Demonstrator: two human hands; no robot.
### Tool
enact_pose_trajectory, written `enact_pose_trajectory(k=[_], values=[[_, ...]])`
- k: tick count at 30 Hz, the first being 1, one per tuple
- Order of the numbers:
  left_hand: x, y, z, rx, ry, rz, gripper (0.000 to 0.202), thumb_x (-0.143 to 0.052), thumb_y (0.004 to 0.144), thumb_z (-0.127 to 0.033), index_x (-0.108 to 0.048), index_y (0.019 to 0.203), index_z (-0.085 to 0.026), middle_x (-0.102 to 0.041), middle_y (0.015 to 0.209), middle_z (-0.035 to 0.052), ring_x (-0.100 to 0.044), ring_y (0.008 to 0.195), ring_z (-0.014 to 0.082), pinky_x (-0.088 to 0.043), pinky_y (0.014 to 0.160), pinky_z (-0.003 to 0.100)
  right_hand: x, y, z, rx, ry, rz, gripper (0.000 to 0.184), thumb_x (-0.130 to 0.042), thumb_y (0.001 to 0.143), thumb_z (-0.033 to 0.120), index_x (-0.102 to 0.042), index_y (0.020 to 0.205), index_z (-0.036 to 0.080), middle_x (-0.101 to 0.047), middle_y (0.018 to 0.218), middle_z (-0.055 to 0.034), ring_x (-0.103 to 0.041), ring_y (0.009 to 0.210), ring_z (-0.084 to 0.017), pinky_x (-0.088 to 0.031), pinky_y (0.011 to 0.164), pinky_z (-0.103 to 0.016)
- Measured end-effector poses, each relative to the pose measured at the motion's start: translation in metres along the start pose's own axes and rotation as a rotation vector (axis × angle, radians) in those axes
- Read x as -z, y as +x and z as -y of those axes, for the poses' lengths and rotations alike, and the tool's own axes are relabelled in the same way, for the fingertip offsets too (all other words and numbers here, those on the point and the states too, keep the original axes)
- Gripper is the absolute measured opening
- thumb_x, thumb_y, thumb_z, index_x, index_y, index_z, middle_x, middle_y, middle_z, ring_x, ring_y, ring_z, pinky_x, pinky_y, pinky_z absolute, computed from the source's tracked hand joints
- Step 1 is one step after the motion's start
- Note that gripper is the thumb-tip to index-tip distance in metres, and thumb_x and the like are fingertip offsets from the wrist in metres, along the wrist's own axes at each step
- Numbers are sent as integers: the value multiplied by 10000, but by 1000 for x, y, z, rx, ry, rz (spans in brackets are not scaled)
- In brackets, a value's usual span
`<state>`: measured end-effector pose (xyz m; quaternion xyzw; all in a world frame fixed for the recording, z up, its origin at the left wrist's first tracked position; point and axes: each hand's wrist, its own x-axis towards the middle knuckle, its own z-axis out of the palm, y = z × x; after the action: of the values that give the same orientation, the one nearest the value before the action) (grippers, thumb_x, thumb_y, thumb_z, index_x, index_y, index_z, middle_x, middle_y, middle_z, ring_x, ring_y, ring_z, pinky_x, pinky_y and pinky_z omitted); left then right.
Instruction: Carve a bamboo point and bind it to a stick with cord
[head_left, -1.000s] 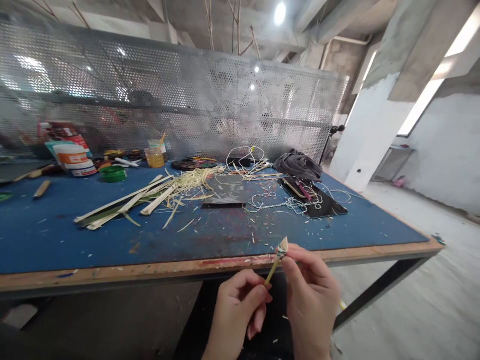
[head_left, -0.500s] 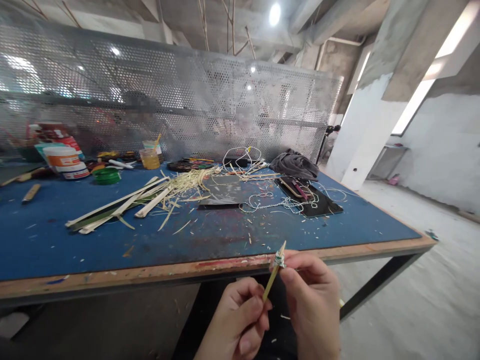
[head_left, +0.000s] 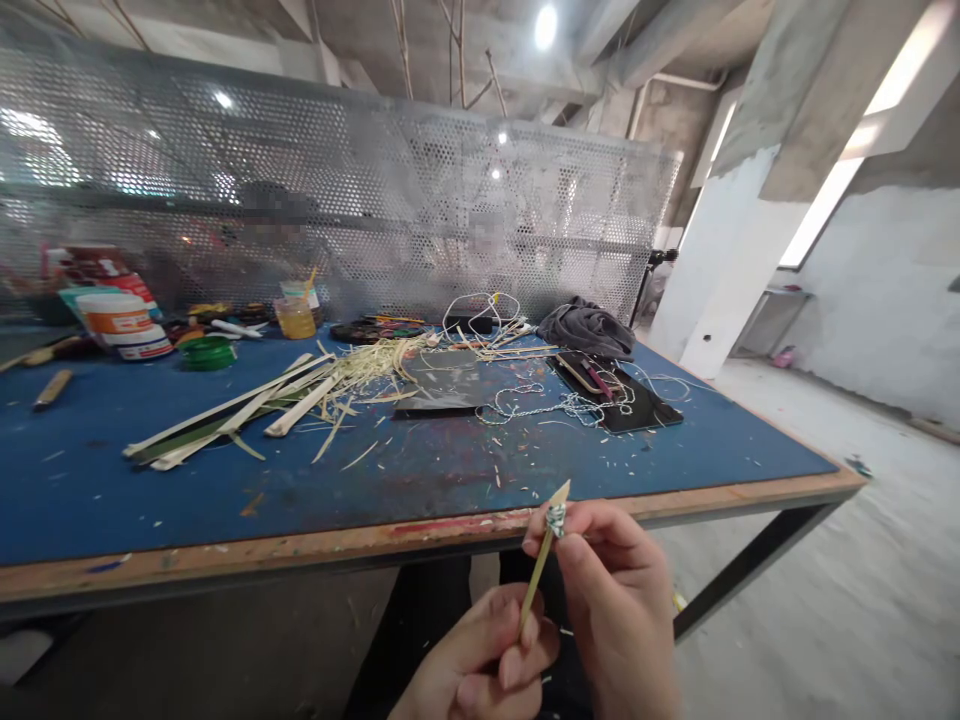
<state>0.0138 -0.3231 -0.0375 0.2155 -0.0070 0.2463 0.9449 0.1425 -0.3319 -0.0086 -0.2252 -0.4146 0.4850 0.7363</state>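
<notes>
Between my hands, just off the table's front edge, is a thin pointed bamboo stick (head_left: pixel 537 580). Its sharp pale tip points up, leaning a little right. Green-and-white string (head_left: pixel 556 519) is wrapped round it just below the tip. My left hand (head_left: pixel 491 650) pinches the lower end between thumb and fingers. My right hand (head_left: pixel 619 590) is closed around the wrapped part, with thumb and fingertips against the string. Whether a loose string end lies in the right fingers is hidden.
On the blue table (head_left: pixel 300 500) lie split bamboo strips (head_left: pixel 225 420) with shavings, a grey sheet (head_left: pixel 440 385), loose twisted string (head_left: pixel 525 408), a black board (head_left: pixel 652 405) and a dark cloth (head_left: pixel 585 328). Paint tubs (head_left: pixel 120 325) and a green lid (head_left: pixel 208 352) stand left. A perforated metal screen (head_left: pixel 420 200) rises behind.
My left hand has moved slightly down along the stick, and more of its lower shaft shows. The stick has turned a little, so its tip looks broader. The view has shifted slightly.
</notes>
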Motion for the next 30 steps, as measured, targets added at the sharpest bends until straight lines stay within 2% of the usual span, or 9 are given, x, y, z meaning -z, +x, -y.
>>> enact_pose_trajectory(k=[2,6,11,17,24,27,30], values=[[0,0,1,41,-38,-4,231,-737,856,-315,-609,785,-136,-477,559,-79,-150,271,-46,-100,237,47,-1,1,0,-5,25,10,72,-760,817,197,-752,811,269,-734,786,13,-696,726,-119,-582,697,-210],[6,1,6,-70,-33,95,188,-722,869,-298,-661,821,-126,-481,556,-72,-192,262,-44,-144,233,48,-3,4,0,-9,54,22,73,-795,780,209,-757,775,271,-746,742,18,-706,642,-123,-594,665,-225],[7,1,8,-113,-5,74,163,-690,894,-279,-703,863,-119,-474,573,-71,-180,267,-49,-137,244,48,-6,5,-2,-21,74,-37,91,-835,724,215,-756,708,258,-732,687,22,-706,573,-138,-601,612,-244],[3,0,6,-132,17,54,184,-691,889,-302,-682,850,-123,-454,573,-77,-165,284,-48,-145,258,33,-5,5,-4,-31,73,-22,79,-832,733,223,-766,735,266,-749,718,14,-718,592,-140,-606,620,-241],[5,-1,11,-209,41,10,131,-658,916,-265,-708,919,-144,-465,578,-65,-207,315,-27,-215,290,42,-2,-2,-6,26,-45,-23,91,-788,791,185,-765,798,273,-776,786,-1,-743,691,-137,-588,632,-180],[6,0,11,-212,15,38,134,-647,925,-248,-713,929,-132,-468,575,-66,-213,313,-27,-227,295,46,-3,-4,-7,36,-37,-23,99,-769,809,174,-760,810,273,-777,826,-1,-743,699,-140,-593,637,-195],[8,3,10,-176,-11,96,145,-670,908,-263,-709,899,-123,-483,567,-63,-236,292,-29,-211,275,50,-5,-3,-5,-49,76,19,61,-770,814,212,-749,787,263,-775,810,-7,-740,691,-153,-596,638,-230]])
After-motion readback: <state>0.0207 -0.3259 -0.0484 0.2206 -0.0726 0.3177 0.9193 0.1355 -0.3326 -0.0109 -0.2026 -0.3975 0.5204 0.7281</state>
